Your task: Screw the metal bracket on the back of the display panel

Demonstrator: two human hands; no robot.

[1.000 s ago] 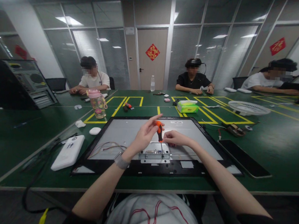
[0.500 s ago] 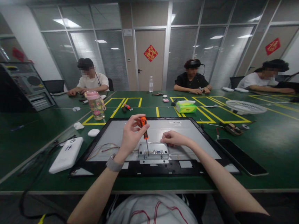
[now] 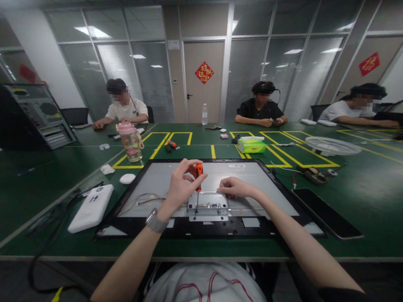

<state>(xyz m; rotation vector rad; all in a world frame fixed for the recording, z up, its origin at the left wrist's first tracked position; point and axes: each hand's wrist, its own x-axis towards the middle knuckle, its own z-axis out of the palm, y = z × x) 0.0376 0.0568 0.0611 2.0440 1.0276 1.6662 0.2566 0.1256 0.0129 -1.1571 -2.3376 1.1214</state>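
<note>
My left hand (image 3: 182, 181) grips the handle of an orange and black screwdriver (image 3: 198, 176) between thumb and fingers. The shaft points almost straight down, its tip at the front left of a silver metal bracket (image 3: 207, 199) with ports along its front. Beneath it lies a flat monitor panel (image 3: 164, 178) with a grey back and black frame. My right hand (image 3: 235, 187) is closed at the bracket's right rear edge, fingertips curled in; whether it holds anything small there cannot be seen. Thin wires (image 3: 144, 200) run across the panel left of the bracket.
Left of the panel are a white power bank (image 3: 91, 208), a white round case (image 3: 127, 179) and a pink-lidded bottle (image 3: 130, 142). A black phone (image 3: 326, 212) lies to the right. Behind stand a tissue pack (image 3: 252, 146) and a white fan grille (image 3: 332, 146). Several people sit across the table.
My left hand has shifted slightly right, and the screwdriver has gone from tilted to nearly upright, its tip moving a little left. My right hand stays by the bracket.
</note>
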